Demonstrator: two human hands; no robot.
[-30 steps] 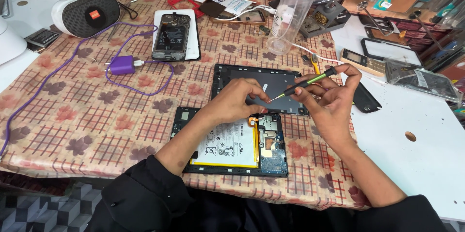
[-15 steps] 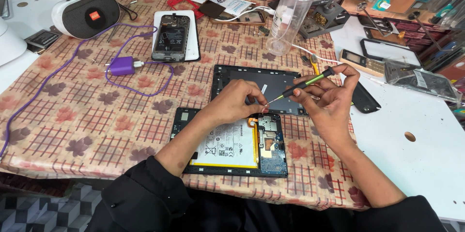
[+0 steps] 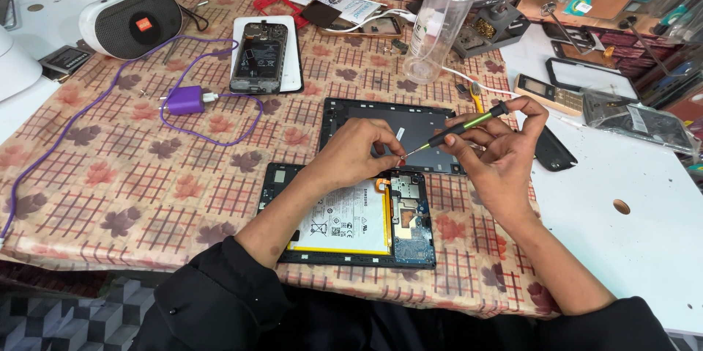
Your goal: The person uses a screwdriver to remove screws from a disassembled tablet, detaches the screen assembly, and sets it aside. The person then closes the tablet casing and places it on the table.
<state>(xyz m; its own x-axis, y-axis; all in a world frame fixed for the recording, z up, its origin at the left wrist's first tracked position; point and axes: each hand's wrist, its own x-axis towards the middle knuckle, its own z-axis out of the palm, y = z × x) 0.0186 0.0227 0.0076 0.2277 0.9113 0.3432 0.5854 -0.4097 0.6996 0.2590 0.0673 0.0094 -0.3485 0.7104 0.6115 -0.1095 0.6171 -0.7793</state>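
My right hand (image 3: 501, 157) grips a thin screwdriver (image 3: 463, 127) with a green and black handle, its tip pointing left. The thumb and forefinger of my left hand (image 3: 359, 153) pinch at that tip; anything between them is too small to see. Both hands hover over an opened tablet (image 3: 351, 248) that lies face down, showing a white battery (image 3: 350, 220) and a blue circuit board (image 3: 414, 230). Just behind it lies a black tablet back cover (image 3: 421, 120).
On the patterned tablecloth are a purple charger (image 3: 184, 100) with its long cable, an opened phone (image 3: 260, 54) on a white panel, a clear plastic bottle (image 3: 438, 25) and a white speaker (image 3: 132, 21). To the right, a white table (image 3: 644, 248) holds phone parts.
Hardly anything: both hands keep their hold, and the screwdriver tip with my left fingertips has dipped very slightly toward the tablet.
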